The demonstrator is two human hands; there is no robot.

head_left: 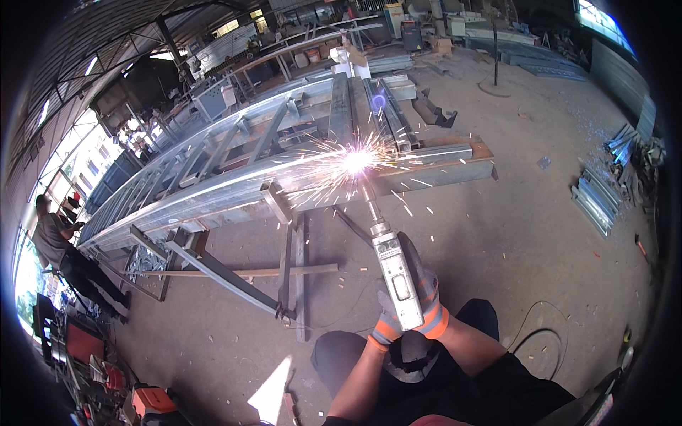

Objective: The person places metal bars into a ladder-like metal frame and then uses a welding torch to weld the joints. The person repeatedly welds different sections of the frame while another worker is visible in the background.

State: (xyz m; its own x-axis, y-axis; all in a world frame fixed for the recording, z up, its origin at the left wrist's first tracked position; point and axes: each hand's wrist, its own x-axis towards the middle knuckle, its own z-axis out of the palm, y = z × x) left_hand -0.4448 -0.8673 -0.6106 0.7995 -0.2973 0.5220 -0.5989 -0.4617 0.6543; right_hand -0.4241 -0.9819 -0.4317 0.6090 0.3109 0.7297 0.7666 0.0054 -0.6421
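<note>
Concrete floor (497,234) of a big open metal workshop fills most of the frame, grey and dusty, with daylight coming from the left side.

Both hands are clamped on one long grey power tool (398,280), which looks like a grinder or a cutter with a thin neck. The right hand (425,291), in a grey glove with orange cuff, wraps the body of the tool from the right side. The left hand (387,323), in the same kind of glove, grips the rear end, just below centre of the frame. I think two hands are used so that the tool stays steady against the kick of the work.

The tip of the tool touches a long galvanised steel truss (234,170), and a bright burst of sparks (355,162) flies out there, a little above the centre. This truss runs from the left edge up to the right of centre. It lies on a steel trestle (291,270), probably to bring the work to a good height.

At the lower centre the two dark knees of the person are seen, and one black cable (540,334) curves on the floor at the lower right. One stack of metal profiles (597,199) lies at the right edge. One other person (60,252) stands at the far left, near a red machine (153,401) at the lower left.
</note>
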